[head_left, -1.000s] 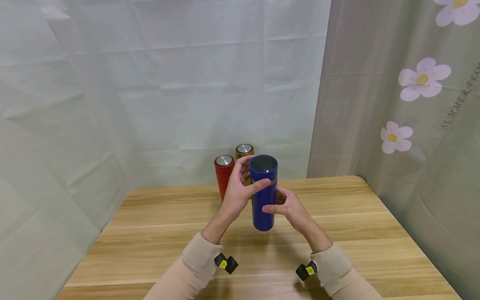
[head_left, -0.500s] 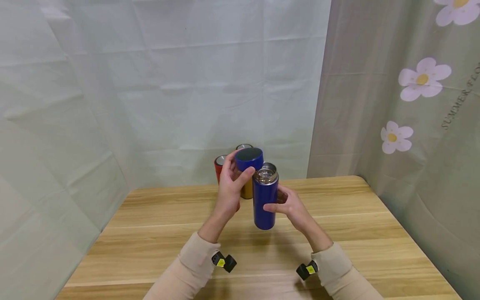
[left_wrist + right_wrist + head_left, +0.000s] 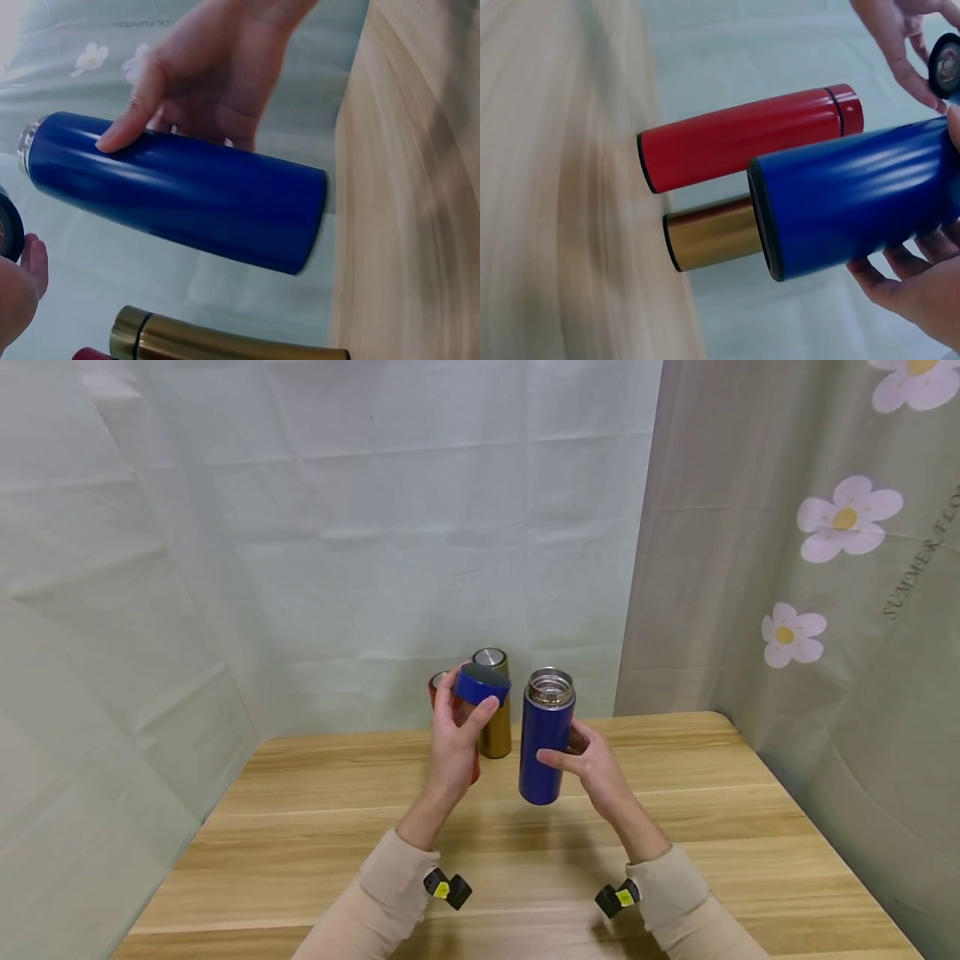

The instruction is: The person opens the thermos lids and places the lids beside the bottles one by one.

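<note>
Head: left hand (image 3: 452, 750), half open, pinches blue cap (image 3: 480, 687); right hand (image 3: 597, 770) curls round blue bottle (image 3: 542, 747), above bench (image 3: 322, 843) toward far edge, presumably held apart to clear the mouth (image 3: 551, 683). Left wrist: long axis near upright, mouth up. Right wrist: red bottle (image 3: 739, 139), gold bottle (image 3: 712, 234) stand near far edge

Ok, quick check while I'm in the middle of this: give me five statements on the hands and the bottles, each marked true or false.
1. The left hand holds the blue lid. True.
2. The blue bottle is standing on the table. False: it is held up clear of the surface.
3. The right hand grips the blue bottle. True.
4. The gold bottle is lying on its side. False: it stands upright.
5. The red bottle has its cap on. True.
</note>
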`<move>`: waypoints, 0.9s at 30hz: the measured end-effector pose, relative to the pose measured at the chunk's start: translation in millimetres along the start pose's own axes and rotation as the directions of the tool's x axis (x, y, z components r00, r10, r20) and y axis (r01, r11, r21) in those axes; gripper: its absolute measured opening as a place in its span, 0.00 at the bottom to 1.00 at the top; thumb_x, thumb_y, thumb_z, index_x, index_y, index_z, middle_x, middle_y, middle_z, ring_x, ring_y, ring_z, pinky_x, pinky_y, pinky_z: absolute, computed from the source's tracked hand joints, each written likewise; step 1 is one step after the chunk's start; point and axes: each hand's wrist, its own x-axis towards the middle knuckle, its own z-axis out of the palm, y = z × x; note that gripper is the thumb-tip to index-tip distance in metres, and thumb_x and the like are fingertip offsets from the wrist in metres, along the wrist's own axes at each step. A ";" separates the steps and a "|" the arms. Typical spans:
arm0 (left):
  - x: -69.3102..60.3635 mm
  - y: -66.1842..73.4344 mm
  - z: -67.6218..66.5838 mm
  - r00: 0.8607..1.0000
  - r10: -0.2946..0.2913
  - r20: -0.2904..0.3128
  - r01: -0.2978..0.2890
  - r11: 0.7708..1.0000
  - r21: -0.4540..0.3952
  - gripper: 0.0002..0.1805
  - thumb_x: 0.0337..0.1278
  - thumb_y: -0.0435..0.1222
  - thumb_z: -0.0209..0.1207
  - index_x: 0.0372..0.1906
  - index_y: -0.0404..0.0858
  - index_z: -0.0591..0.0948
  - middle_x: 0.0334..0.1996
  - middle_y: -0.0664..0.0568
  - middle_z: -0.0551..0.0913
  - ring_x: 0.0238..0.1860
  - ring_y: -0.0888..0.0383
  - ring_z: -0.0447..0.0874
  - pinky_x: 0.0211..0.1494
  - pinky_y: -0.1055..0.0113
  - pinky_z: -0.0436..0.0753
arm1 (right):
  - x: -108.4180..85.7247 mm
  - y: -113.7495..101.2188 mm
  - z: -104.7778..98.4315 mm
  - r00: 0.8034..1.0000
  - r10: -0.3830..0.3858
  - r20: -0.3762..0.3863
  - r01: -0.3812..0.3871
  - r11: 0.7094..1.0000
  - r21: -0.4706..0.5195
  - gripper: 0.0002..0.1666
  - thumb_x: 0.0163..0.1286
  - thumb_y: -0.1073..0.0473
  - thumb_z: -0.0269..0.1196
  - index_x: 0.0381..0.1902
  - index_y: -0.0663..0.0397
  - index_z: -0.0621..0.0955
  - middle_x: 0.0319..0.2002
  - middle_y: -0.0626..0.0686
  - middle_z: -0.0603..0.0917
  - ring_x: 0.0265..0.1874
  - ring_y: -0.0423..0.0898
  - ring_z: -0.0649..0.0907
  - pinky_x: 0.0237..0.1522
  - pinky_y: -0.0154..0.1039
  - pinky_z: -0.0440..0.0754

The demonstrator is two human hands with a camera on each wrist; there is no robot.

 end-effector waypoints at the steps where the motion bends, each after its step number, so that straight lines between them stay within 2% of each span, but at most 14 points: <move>1: -1.0 -1.3 -0.3 1.000 -0.017 0.005 0.017 1.000 0.012 0.36 0.68 0.40 0.64 0.77 0.46 0.64 0.65 0.43 0.75 0.63 0.46 0.77 0.66 0.54 0.77 | 0.2 -0.4 -1.1 1.000 0.002 -0.011 -0.002 1.000 0.000 0.40 0.65 0.57 0.72 0.74 0.55 0.73 0.64 0.62 0.81 0.63 0.59 0.81 0.67 0.62 0.75; 5: -2.2 -5.8 -0.1 0.997 -0.070 0.042 0.068 0.997 0.031 0.38 0.66 0.36 0.66 0.77 0.46 0.64 0.66 0.43 0.74 0.65 0.45 0.77 0.67 0.52 0.77 | 0.2 -4.1 -5.9 0.999 -0.015 -0.052 0.014 1.000 -0.015 0.41 0.65 0.58 0.73 0.74 0.55 0.72 0.65 0.62 0.80 0.63 0.59 0.80 0.67 0.61 0.75; 9: -0.6 -10.9 1.8 0.991 -0.104 0.086 0.101 0.994 0.039 0.38 0.63 0.33 0.69 0.74 0.42 0.63 0.66 0.44 0.71 0.63 0.47 0.78 0.64 0.60 0.80 | 0.0 -7.2 -10.3 0.995 -0.039 -0.091 0.036 0.999 -0.036 0.42 0.65 0.59 0.73 0.75 0.54 0.72 0.65 0.61 0.80 0.63 0.59 0.80 0.66 0.61 0.75; 12: -0.8 -16.1 3.4 0.987 -0.125 0.097 0.120 0.991 0.063 0.37 0.61 0.33 0.70 0.72 0.42 0.65 0.63 0.44 0.75 0.60 0.48 0.79 0.59 0.64 0.82 | 0.1 -8.1 -12.3 0.993 -0.045 -0.110 0.041 0.998 -0.037 0.41 0.65 0.59 0.74 0.74 0.53 0.72 0.64 0.61 0.81 0.63 0.58 0.81 0.66 0.61 0.76; 14: -1.5 -20.6 4.4 0.986 -0.134 0.102 0.127 0.989 0.078 0.37 0.62 0.34 0.70 0.72 0.42 0.66 0.62 0.44 0.76 0.59 0.49 0.80 0.61 0.63 0.81 | 0.1 -8.9 -13.2 0.992 -0.047 -0.118 0.043 0.998 -0.039 0.41 0.65 0.60 0.74 0.75 0.53 0.72 0.64 0.61 0.81 0.63 0.58 0.81 0.66 0.60 0.76; 20: -4.2 -33.1 8.1 0.984 -0.146 0.106 0.133 0.983 0.122 0.37 0.65 0.36 0.69 0.75 0.40 0.65 0.63 0.41 0.75 0.62 0.46 0.77 0.70 0.50 0.75 | -0.5 -9.5 -16.6 0.989 -0.057 -0.134 0.049 0.997 -0.066 0.42 0.65 0.59 0.74 0.75 0.55 0.72 0.65 0.62 0.80 0.64 0.59 0.80 0.67 0.62 0.75; 24: -6.2 -40.6 11.4 0.977 -0.184 0.105 0.168 0.975 0.146 0.36 0.67 0.36 0.68 0.76 0.43 0.66 0.64 0.41 0.76 0.62 0.45 0.78 0.68 0.50 0.77 | 0.1 -9.2 -21.1 0.988 -0.057 -0.145 0.046 0.996 -0.076 0.42 0.65 0.59 0.74 0.75 0.55 0.71 0.65 0.62 0.80 0.64 0.60 0.80 0.67 0.62 0.74; 27: -7.1 -45.6 13.6 0.977 -0.190 0.097 0.172 0.970 0.174 0.35 0.67 0.38 0.68 0.76 0.46 0.69 0.64 0.42 0.73 0.61 0.45 0.77 0.65 0.53 0.78 | 1.8 -8.3 -24.7 0.986 -0.058 -0.157 0.044 0.995 -0.088 0.43 0.65 0.59 0.74 0.75 0.55 0.71 0.66 0.62 0.80 0.65 0.60 0.79 0.68 0.62 0.73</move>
